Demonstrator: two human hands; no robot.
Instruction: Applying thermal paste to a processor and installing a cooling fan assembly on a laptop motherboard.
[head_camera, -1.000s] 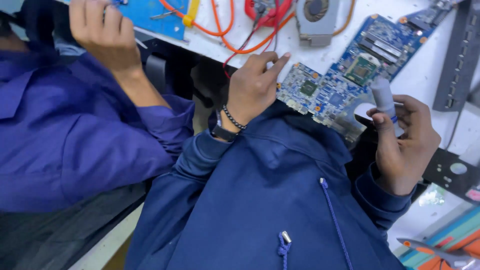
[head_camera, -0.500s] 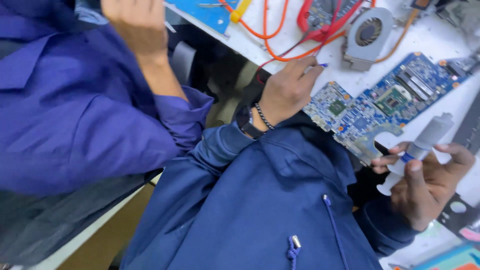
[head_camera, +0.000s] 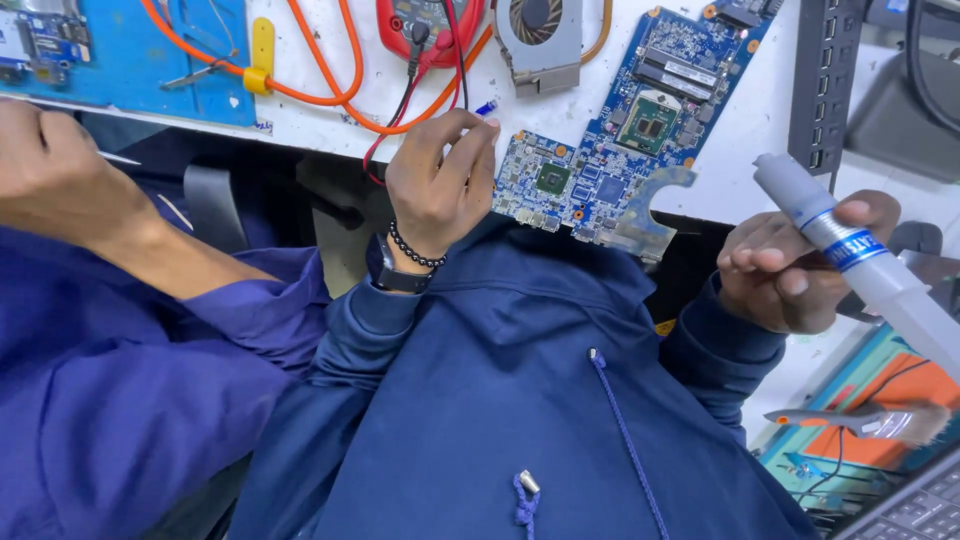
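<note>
Right hand (head_camera: 790, 265) grips grey syringe (head_camera: 860, 260), off board's right; left hand (head_camera: 440, 185) pinches blue circuit board (head_camera: 610, 150) edge.

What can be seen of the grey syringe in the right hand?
The grey syringe is a plastic-looking tube with a capped narrow tip pointing up-left and a blue and white label band mid-barrel. It lies tilted, its wider end running off the picture's right edge. The right hand grips it, fingers wrapped below and thumb on the label, above the white bench.
</note>
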